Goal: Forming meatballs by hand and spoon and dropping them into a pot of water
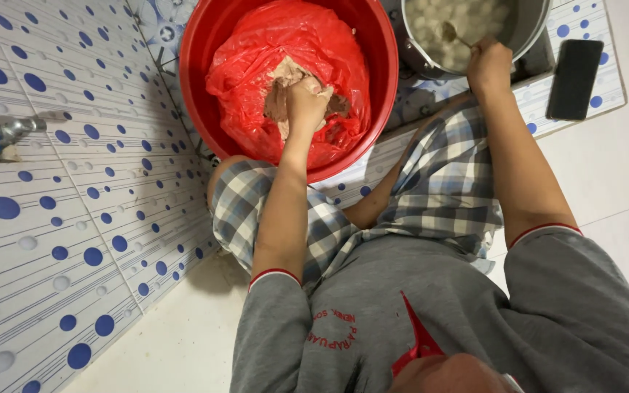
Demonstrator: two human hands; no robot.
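Head view looks down on a person squatting on a pale floor (183,342) beside a tiled wall (60,218) with blue dots. Left hand (306,102) is closed into a fist around a lump of brownish paste (279,98), squeezing it, down inside a red plastic bag (256,65) that lines a red basin (205,44). The paste fills the middle of the bag, and the bag's crumpled folds stand up around the hand. Right hand (488,64) is closed on the handle of a spoon (451,33), whose bowl reaches into a metal pot (529,33) just right of the basin. The pot holds many pale round balls (438,22) in liquid. Basin and pot sit close together, nearly touching at their rims, on a dotted mat (591,29). A black phone (575,78) lies flat on the mat, right of the pot and near the right forearm. On the wall at far left a metal tap (9,132) with a blue handle juts out. The person wears a grey shirt with red trim and checked shorts; the knees spread either side of the left arm.
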